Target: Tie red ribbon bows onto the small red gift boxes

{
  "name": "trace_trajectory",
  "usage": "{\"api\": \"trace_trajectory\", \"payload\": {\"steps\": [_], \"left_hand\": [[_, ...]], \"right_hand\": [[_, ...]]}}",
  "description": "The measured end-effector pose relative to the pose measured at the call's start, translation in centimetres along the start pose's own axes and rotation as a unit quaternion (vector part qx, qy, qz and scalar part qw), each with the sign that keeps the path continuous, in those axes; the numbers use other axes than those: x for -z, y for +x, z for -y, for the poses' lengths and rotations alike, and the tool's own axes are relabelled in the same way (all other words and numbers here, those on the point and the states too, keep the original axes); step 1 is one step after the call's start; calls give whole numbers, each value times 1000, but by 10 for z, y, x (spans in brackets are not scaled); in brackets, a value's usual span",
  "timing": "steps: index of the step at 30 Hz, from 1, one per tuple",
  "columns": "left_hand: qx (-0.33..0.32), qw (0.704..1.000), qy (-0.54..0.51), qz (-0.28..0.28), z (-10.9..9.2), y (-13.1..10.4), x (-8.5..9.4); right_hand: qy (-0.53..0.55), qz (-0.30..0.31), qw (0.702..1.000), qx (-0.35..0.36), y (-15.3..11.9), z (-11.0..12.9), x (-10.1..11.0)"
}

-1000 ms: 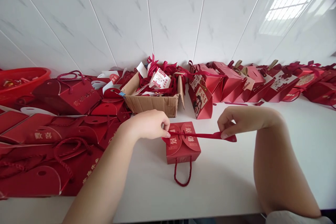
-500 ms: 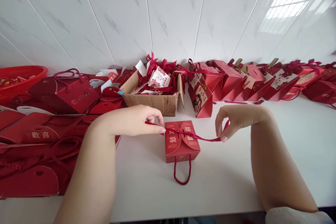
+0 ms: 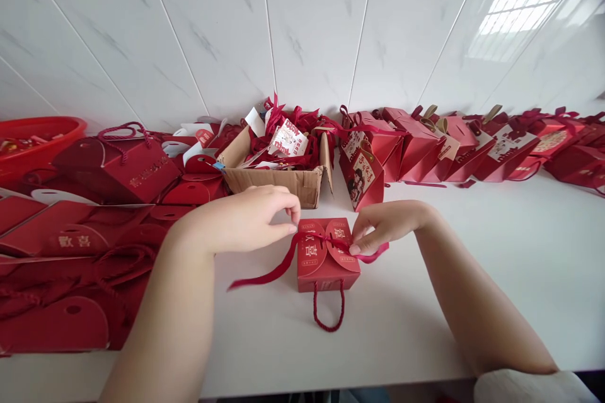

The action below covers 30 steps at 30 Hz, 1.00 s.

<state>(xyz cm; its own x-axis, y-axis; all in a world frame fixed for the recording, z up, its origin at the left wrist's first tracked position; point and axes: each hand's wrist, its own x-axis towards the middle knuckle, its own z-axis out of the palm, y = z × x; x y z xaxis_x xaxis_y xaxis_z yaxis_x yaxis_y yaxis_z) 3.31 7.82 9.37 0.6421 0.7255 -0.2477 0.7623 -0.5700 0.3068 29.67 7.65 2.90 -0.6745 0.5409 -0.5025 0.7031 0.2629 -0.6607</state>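
Note:
A small red gift box (image 3: 327,268) with gold characters lies on the white table, its rope handle (image 3: 328,326) toward me. Across the rounded flaps on top runs a dark red ribbon (image 3: 269,276), knotted at the middle. Its left tail trails loose over the table. My left hand (image 3: 258,217) is at the box's far left corner, thumb and fingertips nearly together; what they hold, if anything, is hidden. On the box's right side my right hand (image 3: 385,227) pinches the ribbon close to the knot, and a short end sticks out beyond the fingers.
Behind the box stands a cardboard carton (image 3: 274,186) full of ribbons and printed tags (image 3: 288,138). Red boxes (image 3: 411,145) line the tiled wall at the right. More red boxes (image 3: 75,236) are piled at the left, near a red basin (image 3: 70,129).
My left hand has let go of the ribbon's left tail, which now droops onto the table. My right hand has moved left, in to the box, with the ribbon no longer stretched.

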Motion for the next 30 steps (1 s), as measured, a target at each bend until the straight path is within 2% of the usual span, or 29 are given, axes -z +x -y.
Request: {"api": "trace_trajectory", "payload": {"steps": [2,5,8,14,18,22,25,30], "left_hand": [[-24,1000,-10,1,-6,5,-6],[-50,997,-37,54,-17,14,-16],[-58,993,-43,97,-26,22,-24],[-53,991,-42,119,-30,29,-27],[-59,991,-35,119,-30,29,-27],[-61,991,-28,114,-31,29,-27],[-61,991,-26,116,-31,29,-28],[-59,991,-21,116,-30,30,-28]], "right_hand": [[12,11,1000,17,-1,2,0],[34,24,998,50,-4,7,0],[53,36,997,52,-7,12,-1],[81,20,992,92,-14,15,-3],[77,14,996,48,-18,20,-4],[15,-12,1000,-4,-19,25,-6],[-35,-28,999,-12,-17,26,-8],[-55,-10,998,2,-17,26,-8]]}}
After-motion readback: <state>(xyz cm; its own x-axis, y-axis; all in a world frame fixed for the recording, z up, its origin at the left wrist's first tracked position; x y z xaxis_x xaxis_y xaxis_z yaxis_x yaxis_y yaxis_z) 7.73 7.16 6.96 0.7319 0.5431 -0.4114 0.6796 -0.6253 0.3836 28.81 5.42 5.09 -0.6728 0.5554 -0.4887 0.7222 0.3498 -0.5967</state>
